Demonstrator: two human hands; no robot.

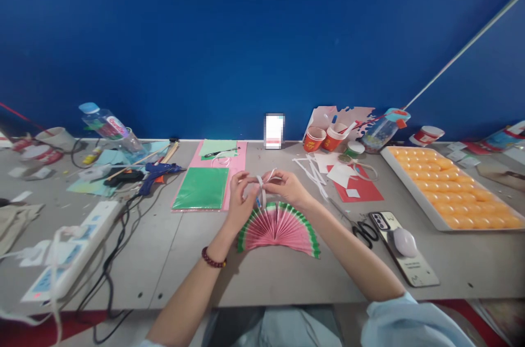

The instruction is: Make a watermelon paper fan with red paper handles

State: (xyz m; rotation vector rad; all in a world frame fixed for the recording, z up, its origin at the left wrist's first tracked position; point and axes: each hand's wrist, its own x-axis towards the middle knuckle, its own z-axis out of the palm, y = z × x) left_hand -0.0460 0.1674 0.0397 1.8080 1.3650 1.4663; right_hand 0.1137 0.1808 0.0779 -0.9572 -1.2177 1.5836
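Observation:
Both my hands are raised over the middle of the table, pinching a narrow white strip (263, 197) that bends between them. My left hand (241, 202) has its fingertips closed on the strip's left side; a small blue bit shows below them. My right hand (287, 187) pinches the strip from the other side, with one end sticking up. Under the hands lies a pleated paper fan (274, 229), pink with dark specks and a green and white rim, spread in a half circle. My left hand and wrist overlap its left part.
Left are a blue glue gun (153, 174), a power strip (77, 251), a tilted bottle (112, 125) and a green paper pack (200, 188). Right are white strips (314, 174), red paper cups (315, 139), black-handled scissors (365, 233), a phone (418, 267) and a tray of orange balls (441, 225).

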